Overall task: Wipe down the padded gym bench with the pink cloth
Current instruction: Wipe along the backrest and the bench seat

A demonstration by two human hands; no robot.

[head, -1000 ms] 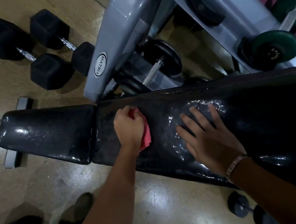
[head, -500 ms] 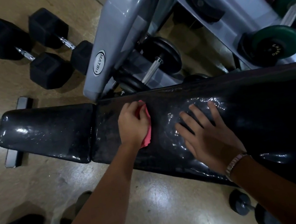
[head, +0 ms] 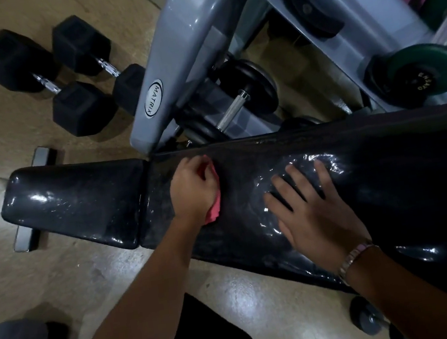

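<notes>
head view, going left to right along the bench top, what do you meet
seat pad → left hand gripping cloth → right hand laid flat → bare back pad

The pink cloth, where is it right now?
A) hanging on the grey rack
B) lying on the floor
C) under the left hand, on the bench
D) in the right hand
C: the pink cloth peeks out from under the left hand, which grips it against the black bench; the right hand lies flat and holds nothing.
</notes>
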